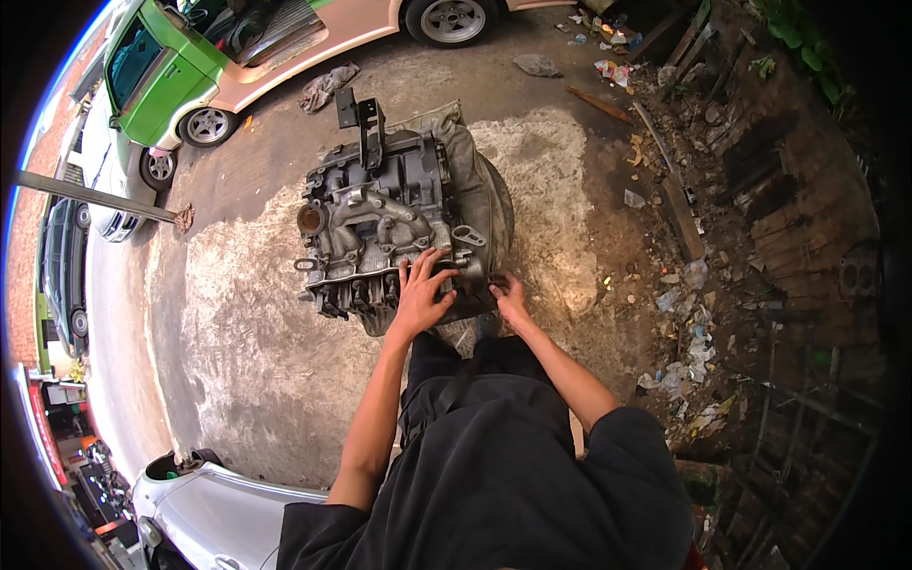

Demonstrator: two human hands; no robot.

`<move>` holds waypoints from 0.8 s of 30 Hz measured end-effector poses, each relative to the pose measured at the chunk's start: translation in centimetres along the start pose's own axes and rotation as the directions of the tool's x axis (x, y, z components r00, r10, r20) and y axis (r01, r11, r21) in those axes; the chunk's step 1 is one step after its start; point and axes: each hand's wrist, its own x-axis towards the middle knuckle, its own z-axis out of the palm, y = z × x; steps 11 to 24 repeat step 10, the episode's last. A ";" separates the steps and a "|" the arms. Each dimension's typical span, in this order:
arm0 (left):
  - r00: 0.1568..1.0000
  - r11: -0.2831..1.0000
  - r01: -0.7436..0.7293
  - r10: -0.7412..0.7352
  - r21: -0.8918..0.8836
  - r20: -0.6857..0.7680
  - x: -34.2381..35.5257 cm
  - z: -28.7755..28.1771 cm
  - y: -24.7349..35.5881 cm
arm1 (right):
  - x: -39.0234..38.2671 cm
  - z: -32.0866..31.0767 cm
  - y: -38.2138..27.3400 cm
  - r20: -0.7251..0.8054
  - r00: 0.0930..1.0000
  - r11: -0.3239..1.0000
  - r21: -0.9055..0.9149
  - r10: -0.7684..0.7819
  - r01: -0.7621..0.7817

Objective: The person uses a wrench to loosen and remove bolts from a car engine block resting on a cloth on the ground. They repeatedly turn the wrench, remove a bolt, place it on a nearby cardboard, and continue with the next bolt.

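Observation:
A grey, greasy engine (399,176) stands in front of me, with a branched metal manifold (366,211) across its top and a dark upright bracket (370,138) at its far side. My left hand (420,293) lies on the near edge of the engine, its fingers spread and nothing visible in its grasp. Close to the engine's near right corner, my right hand (511,300) has its thumb and fingers pinched together. Whatever sits between those fingertips is too small and dark to name. An eyelet-shaped metal lug (467,235) sticks up just beyond both hands.
Under the engine, a drab cloth (480,180) drapes over a rounded dark support. A green and peach vehicle (275,62) is parked at the far left, a silver car (223,518) at the near left. Litter (698,356) and wooden planks (679,214) line the right side.

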 end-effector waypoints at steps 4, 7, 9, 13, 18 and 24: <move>1.000 1.000 0.002 -0.002 0.006 0.024 0.1 -0.1 0.0 | -0.2 0.3 -0.7 0.023 0.997 0.997 0.030 -0.078 0.077; 0.999 1.000 0.007 -0.007 0.006 0.038 0.1 -0.1 -0.1 | -0.3 1.0 -1.0 0.015 0.993 0.992 0.054 -0.117 0.116; 0.999 1.000 0.004 -0.004 0.009 0.042 0.1 0.0 -0.3 | -0.4 1.5 -1.0 -0.008 0.994 0.993 0.042 -0.106 0.106; 0.999 1.000 0.005 -0.006 0.014 0.052 0.2 0.1 -0.4 | -0.4 1.5 -1.0 -0.005 0.990 0.989 0.036 -0.143 0.143; 0.999 1.000 0.005 -0.006 0.014 0.052 0.2 0.1 -0.4 | -0.4 1.5 -1.0 -0.005 0.990 0.989 0.036 -0.143 0.143; 0.999 1.000 0.005 -0.006 0.014 0.052 0.2 0.1 -0.4 | -0.4 1.5 -1.0 -0.005 0.990 0.989 0.036 -0.143 0.143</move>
